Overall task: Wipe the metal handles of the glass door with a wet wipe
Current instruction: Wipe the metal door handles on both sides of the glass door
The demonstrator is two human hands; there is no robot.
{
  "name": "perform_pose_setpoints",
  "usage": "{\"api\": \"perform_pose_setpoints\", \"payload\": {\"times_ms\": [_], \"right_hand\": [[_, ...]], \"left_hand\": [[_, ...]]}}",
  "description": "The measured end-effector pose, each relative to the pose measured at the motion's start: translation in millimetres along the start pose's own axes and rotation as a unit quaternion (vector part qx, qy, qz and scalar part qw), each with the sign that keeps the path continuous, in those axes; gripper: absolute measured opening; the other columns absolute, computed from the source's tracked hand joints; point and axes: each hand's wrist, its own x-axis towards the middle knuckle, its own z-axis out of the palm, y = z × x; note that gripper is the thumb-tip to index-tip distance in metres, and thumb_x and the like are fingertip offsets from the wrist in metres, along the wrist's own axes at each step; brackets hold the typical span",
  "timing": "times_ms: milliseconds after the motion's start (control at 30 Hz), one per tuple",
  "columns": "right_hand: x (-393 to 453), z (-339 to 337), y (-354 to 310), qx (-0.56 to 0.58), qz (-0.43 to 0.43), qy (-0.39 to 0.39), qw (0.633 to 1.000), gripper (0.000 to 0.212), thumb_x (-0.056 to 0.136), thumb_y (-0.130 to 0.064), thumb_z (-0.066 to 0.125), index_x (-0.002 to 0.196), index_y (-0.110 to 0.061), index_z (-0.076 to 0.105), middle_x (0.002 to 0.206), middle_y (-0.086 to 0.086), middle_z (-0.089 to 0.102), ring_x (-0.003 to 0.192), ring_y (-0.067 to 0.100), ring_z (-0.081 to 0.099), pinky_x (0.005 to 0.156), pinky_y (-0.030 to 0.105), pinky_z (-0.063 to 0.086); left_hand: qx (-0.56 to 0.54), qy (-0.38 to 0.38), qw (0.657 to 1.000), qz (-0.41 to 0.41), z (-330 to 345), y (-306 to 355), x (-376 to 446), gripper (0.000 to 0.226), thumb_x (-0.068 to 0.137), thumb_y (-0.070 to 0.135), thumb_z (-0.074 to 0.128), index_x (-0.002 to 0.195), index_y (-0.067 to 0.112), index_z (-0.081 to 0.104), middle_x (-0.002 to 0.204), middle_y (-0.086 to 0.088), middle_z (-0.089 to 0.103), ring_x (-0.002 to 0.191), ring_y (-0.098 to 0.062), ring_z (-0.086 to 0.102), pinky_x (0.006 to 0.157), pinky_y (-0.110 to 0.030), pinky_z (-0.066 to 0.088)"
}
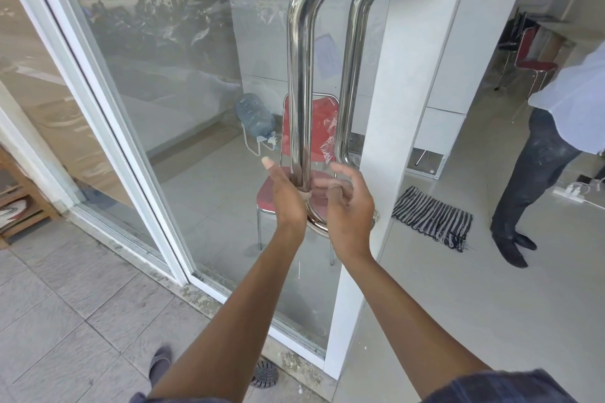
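Head view: polished metal handle (299, 75) on glass door (183, 82), mirror-bright, dark smudge on top bend. Left hand (286, 196) against lower bar, fingers straight, small pale wipe (305, 195) at fingertips. Right hand (348, 206) loosely curled, grasping nothing. White door frame (393, 141) just right; doorway beyond open.

The polished steel tube handle (299, 75) stands upright on the near side of the clear glass door (183, 82), beside the white door frame post (402, 108) to its right. A second steel tube handle (352, 75) sits behind the glass. The left hand (286, 196) and right hand (348, 206) flank the near handle's lower bend. Behind the glass stands a red padded metal chair (322, 127), a clear plastic water jug (255, 116) to its left. A striped cloth (432, 217) lies on the floor right of the post.
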Motion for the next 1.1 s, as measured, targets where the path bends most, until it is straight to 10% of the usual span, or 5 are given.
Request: {"api": "perform_pose_setpoints", "payload": {"times_ms": [233,467,767,900,1100], "right_hand": [[1,4,-8,-0.002,0.0,0.028,1.0,0.034,0.093,0.006,0.043,0.113,-0.012,0.064,0.086,0.0,0.073,0.082,0.002,0.065,0.076,0.014,0.046],[8,3,-9,0.015,0.022,0.07,0.997,0.031,0.093,0.005,0.045,0.109,-0.013,0.065,0.082,-0.003,0.065,0.07,0.003,0.057,0.072,0.028,0.051],[10,19,-11,0.003,-0.002,0.03,1.0,0.026,0.097,-0.009,0.05,0.102,-0.028,0.066,0.101,-0.012,0.067,0.091,-0.002,0.061,0.075,0.008,0.043],[14,25,-11,-0.018,-0.009,0.023,1.0,0.024,0.096,-0.016,0.048,0.101,-0.032,0.066,0.107,-0.013,0.066,0.108,0.008,0.059,0.081,0.006,0.039],[23,25,-4,-0.002,0.03,-0.043,0.999,0.031,0.095,-0.022,0.044,0.096,-0.041,0.069,0.069,-0.012,0.058,0.068,0.011,0.055,0.068,0.026,0.041]], "left_hand": [[-0.007,-0.114,0.993,0.008,1,22,17,0.091,0.095,0.072,0.003,0.07,0.008,0.063,0.049,-0.01,0.051,0.046,-0.019,0.052,0.064,-0.028,0.051],[-0.043,-0.235,0.971,-0.025,0,51,30,0.094,0.094,0.073,0.005,0.073,0.006,0.068,0.049,-0.01,0.053,0.038,-0.022,0.049,0.052,-0.029,0.051],[0.045,-0.152,0.987,-0.007,-11,22,32,0.077,0.088,0.081,0.019,0.107,0.023,0.066,0.081,-0.017,0.053,0.074,-0.027,0.06,0.085,-0.044,0.051],[0.065,-0.131,0.989,-0.025,-15,11,38,0.087,0.052,0.105,0.03,0.097,0.033,0.051,0.09,-0.01,0.044,0.071,-0.027,0.038,0.072,-0.043,0.038],[0.098,-0.107,0.988,-0.051,-16,-2,43,0.079,0.049,0.108,0.026,0.08,0.041,0.054,0.086,-0.012,0.05,0.077,-0.032,0.044,0.076,-0.054,0.045]]}}
